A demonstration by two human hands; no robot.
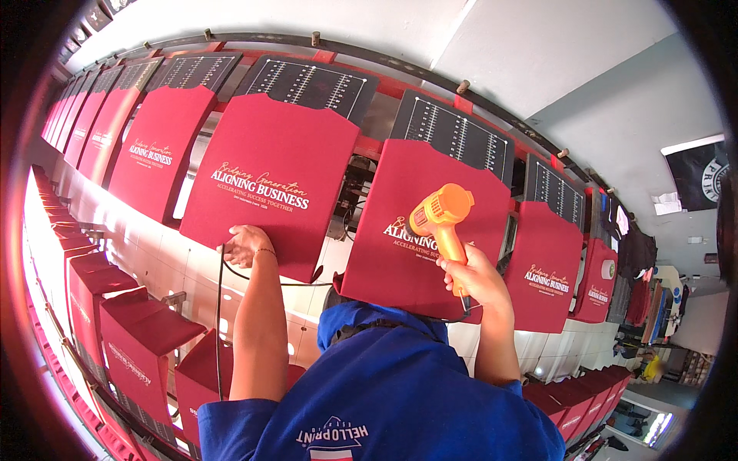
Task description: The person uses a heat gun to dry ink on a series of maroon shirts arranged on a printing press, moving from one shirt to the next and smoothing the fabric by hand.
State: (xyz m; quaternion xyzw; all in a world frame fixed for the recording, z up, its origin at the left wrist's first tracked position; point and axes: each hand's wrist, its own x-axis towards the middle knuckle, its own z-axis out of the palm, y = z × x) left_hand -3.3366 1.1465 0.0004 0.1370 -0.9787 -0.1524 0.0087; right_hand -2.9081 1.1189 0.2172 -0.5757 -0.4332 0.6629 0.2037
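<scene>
My right hand (pixel 478 278) grips the handle of an orange hair dryer (pixel 446 206). The dryer is over a dark red shirt (pixel 438 169) with white printed lettering, stretched flat on a black board, and it covers part of the print. A black cord (pixel 221 330) passes through the curled fingers of my left hand (pixel 251 246), hanging down on one side and running right toward my body on the other. That hand is at the lower left edge of another red printed shirt (pixel 277 146), below its lettering.
Several more red printed shirts on boards line the rack, including one at left (pixel 165 131) and one at right (pixel 542 257). A dark rail (pixel 400 71) with short pegs runs behind them. A second row of shirts (pixel 146 326) stands at lower left.
</scene>
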